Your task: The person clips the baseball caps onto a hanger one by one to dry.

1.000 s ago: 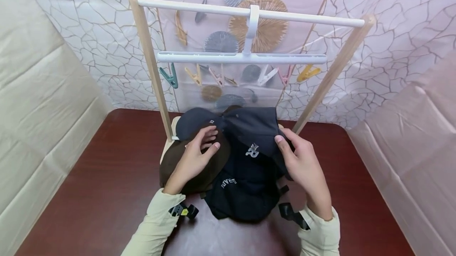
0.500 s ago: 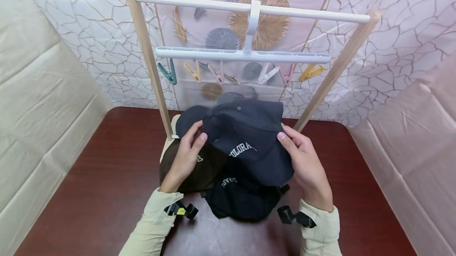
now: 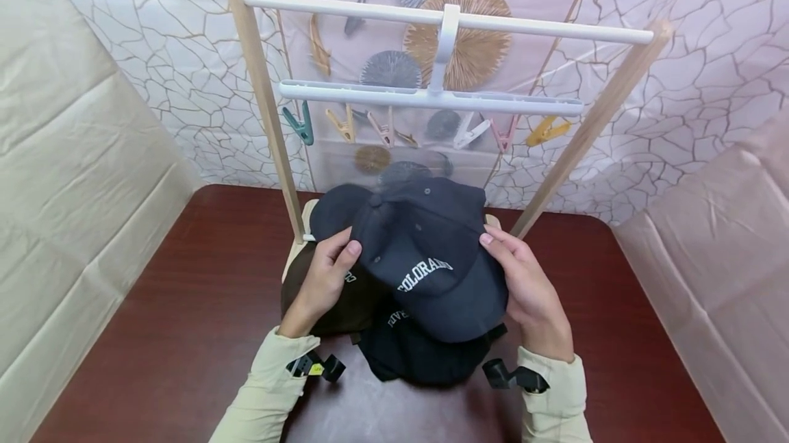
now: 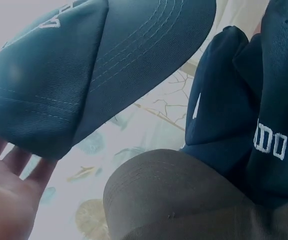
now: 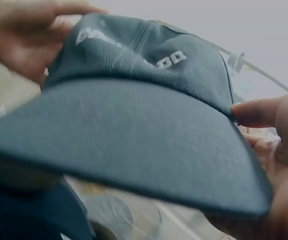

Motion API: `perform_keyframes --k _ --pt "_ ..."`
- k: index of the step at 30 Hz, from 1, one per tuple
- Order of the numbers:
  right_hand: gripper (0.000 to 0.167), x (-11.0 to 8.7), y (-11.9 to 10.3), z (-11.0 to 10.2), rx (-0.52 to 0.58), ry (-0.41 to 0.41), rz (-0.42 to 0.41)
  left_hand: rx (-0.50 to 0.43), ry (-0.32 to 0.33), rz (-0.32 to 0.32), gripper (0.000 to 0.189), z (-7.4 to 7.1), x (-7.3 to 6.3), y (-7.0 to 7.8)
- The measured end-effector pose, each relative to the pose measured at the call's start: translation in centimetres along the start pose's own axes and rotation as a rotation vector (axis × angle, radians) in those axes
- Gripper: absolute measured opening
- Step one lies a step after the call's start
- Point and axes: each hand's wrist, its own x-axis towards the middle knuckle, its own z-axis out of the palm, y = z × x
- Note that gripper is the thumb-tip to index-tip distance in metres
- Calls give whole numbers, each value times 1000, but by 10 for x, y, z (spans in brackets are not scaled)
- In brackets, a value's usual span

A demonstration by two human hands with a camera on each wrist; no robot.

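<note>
A dark grey-blue baseball cap (image 3: 419, 237) with white COLORADO lettering is held up between both hands, brim towards the person. My left hand (image 3: 322, 282) pinches its crown edge on the left, thumb in front. On the other side my right hand (image 3: 531, 287) grips the cap where crown meets brim, as the right wrist view also shows by the thumb (image 5: 256, 112). Beneath it lie a black cap (image 3: 425, 364), partly covered, and a brown cap (image 3: 329, 302) under the left hand. Behind these, another dark cap (image 3: 335, 209) shows partly.
Past the caps stands a wooden rack (image 3: 265, 97) with a white top bar (image 3: 345, 9). From it hangs a white hanger (image 3: 370, 95) with several coloured clips, such as a green clip (image 3: 301, 124). Fabric walls surround the brown table (image 3: 142, 320).
The left hand, earlier loose above the brown cap, now pinches the grey-blue cap. That cap has been lifted and turned so its COLORADO lettering and brim face the person.
</note>
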Motion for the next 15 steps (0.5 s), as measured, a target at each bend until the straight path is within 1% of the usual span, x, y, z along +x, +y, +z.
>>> perform_keyframes --k 2,5,7,9,13,15 --pt "46 1 0 0 -105 38 82 -2 19 7 43 1 0 0" --pt "63 3 -1 0 -301 85 219 -11 35 9 39 5 0 3" --pt "66 5 -1 -1 -427 73 275 -1 33 4 37 6 0 7" --pt "64 7 1 -1 -535 44 286 29 30 -5 34 6 0 12" --pt "58 8 4 -1 -729 -22 254 88 12 -43 28 6 2 23" --pt "56 7 5 0 -787 -45 249 103 -7 -69 29 6 3 28"
